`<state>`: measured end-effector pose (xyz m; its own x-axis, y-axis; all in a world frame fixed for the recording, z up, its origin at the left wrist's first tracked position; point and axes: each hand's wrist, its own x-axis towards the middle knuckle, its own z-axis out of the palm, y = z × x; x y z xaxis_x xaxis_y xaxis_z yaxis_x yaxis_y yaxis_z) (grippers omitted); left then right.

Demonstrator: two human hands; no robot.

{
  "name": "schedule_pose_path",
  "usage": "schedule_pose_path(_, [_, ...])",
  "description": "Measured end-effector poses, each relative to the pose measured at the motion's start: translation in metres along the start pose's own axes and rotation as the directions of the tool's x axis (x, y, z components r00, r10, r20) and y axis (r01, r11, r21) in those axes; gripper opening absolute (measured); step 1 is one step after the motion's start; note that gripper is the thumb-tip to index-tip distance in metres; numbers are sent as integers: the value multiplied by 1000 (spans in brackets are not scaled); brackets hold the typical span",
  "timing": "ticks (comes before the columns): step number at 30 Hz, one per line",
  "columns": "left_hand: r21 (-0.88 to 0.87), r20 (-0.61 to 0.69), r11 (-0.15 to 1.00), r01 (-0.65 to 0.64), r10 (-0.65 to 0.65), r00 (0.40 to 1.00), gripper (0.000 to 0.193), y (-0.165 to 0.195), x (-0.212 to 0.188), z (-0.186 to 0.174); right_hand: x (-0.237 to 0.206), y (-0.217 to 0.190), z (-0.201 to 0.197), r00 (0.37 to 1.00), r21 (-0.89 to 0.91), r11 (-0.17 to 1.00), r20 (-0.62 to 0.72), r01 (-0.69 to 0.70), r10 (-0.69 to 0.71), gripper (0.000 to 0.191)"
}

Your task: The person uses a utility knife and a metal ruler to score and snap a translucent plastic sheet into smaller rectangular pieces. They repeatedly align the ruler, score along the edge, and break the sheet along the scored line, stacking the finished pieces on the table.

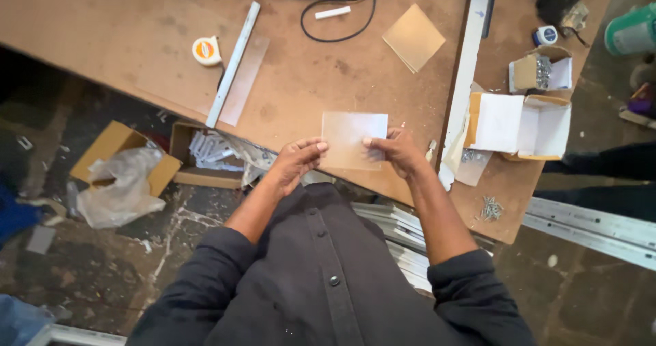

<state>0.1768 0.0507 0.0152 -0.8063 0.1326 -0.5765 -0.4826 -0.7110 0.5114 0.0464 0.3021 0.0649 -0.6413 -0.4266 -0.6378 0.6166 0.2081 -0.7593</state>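
Frosted, translucent plastic makes up the small square sheet (354, 139) that both hands hold up just above the near edge of the tabletop (137, 38). The left hand (295, 163) pinches the sheet's lower left edge, thumb on top, and the right hand (400, 153) pinches the lower right edge the same way, so each grip is closed on the sheet. It looks like a check of the piece, or a start at lifting a film at one corner; either calls for a light, even pinch so the thin sheet does not bow. A second, tan square sheet (414, 37) lies farther back, well apart. To the left lie a white strip (234, 63) and a tape measure (206, 50); to the right an open white box (521, 123) sits near the tabletop's corner with loose screws (490, 209) beside it. The bare board between these leaves room ahead of the hands; the near edge is close beneath them.
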Motion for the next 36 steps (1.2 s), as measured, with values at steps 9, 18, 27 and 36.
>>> schedule_pose_path(9, [310,-1,950,40,-42,999,15,48,-30,-4,-28,23,51,998,285,959,52,8,-23,18])
schedule_pose_path(18, [312,53,950,3,-21,998,10,72,-51,-43,-51,33,125,993,417,904,-107,90,-49,16])
schedule_pose_path(27, [243,154,959,146,-187,970,21,68,-60,-67,-77,45,162,935,201,970,-349,140,-63,14])
schedule_pose_path(36, [505,-74,852,140,-119,990,43,72,-79,-150,-50,-14,101,746,-812,549,-488,-198,-453,16])
